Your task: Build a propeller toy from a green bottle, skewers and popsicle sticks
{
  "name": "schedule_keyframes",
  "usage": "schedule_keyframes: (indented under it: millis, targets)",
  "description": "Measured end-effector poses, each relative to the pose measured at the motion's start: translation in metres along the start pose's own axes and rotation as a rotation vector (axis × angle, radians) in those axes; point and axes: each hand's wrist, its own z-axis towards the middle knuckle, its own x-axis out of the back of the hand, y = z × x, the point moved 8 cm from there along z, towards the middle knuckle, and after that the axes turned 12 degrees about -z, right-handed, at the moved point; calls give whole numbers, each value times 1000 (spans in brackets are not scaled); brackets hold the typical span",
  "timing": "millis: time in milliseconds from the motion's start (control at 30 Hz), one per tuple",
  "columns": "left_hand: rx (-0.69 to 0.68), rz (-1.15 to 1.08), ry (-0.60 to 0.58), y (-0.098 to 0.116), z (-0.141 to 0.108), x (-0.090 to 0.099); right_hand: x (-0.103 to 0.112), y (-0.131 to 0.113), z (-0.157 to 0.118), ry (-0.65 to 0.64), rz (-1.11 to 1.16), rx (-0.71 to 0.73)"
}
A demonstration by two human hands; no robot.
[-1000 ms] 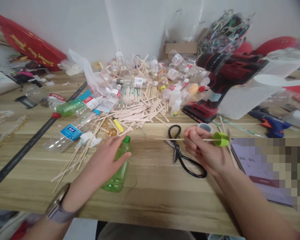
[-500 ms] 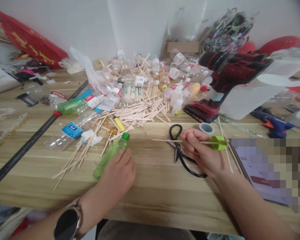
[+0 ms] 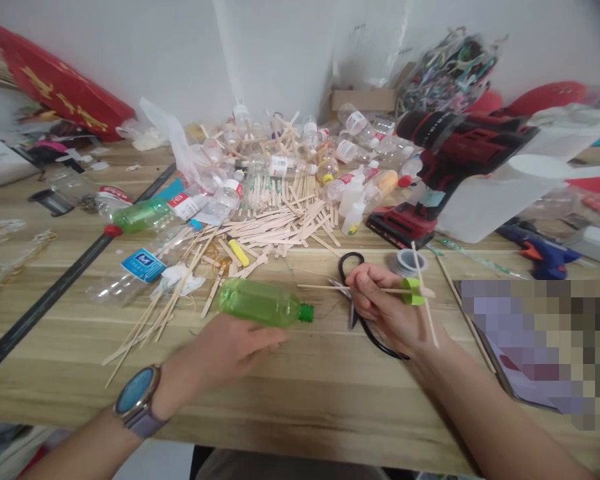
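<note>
A green plastic bottle (image 3: 260, 301) lies on its side with its green cap to the right. My left hand (image 3: 243, 343), slightly blurred and wearing a watch, is at its near side, fingers stretched out to the right; whether they touch the bottle is hard to tell. My right hand (image 3: 375, 293) pinches a thin wooden stick (image 3: 320, 287) held level. At that stick's right end is a bright green plastic piece (image 3: 413, 292), with a second thin stick (image 3: 430, 323) crossing there. Black-handled scissors (image 3: 351, 263) lie under the right hand, partly hidden by it.
Flat wooden sticks (image 3: 280, 230) and clear bottles (image 3: 280, 163) pile up at the back. A red and black drill (image 3: 445, 160) stands at right, near a roll of tape (image 3: 409, 262), a blue glue gun (image 3: 545, 250) and a tablet (image 3: 510, 347). A dark bar (image 3: 55, 300) crosses the left side.
The green bottle has swung round, its cap now pointing right instead of away from me. My left hand has shifted to its near side. The right hand has moved slightly left with the stick.
</note>
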Motion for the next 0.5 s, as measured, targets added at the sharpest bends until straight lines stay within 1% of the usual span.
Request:
schedule_keyframes:
  millis: [33, 100, 133, 200, 267, 300, 367, 433, 500]
  targets:
    - [-6, 2, -30, 3, 2, 1, -1, 0, 0, 1, -1, 6]
    - [-51, 37, -23, 16, 7, 7, -2, 0, 1, 2, -4, 16]
    - [-76, 45, 22, 24, 10, 11, -3, 0, 1, 2, -7, 21]
    - [-150, 78, 152, 40, 16, 19, -3, -1, 1, 3, -14, 28]
    - [-226, 145, 232, 49, 24, 19, -3, -1, 1, 6, -23, 36]
    - [-233, 190, 252, 49, 30, 16, -2, -1, 1, 10, -27, 42]
    - [-183, 325, 236, 36, 45, 7, -1, -1, 0, 20, -37, 56]
    - [-81, 421, 152, 17, 59, -2, 1, -1, -1, 30, -48, 68]
    - [4, 473, 88, 2, 68, -6, 2, -1, -1, 33, -57, 75]
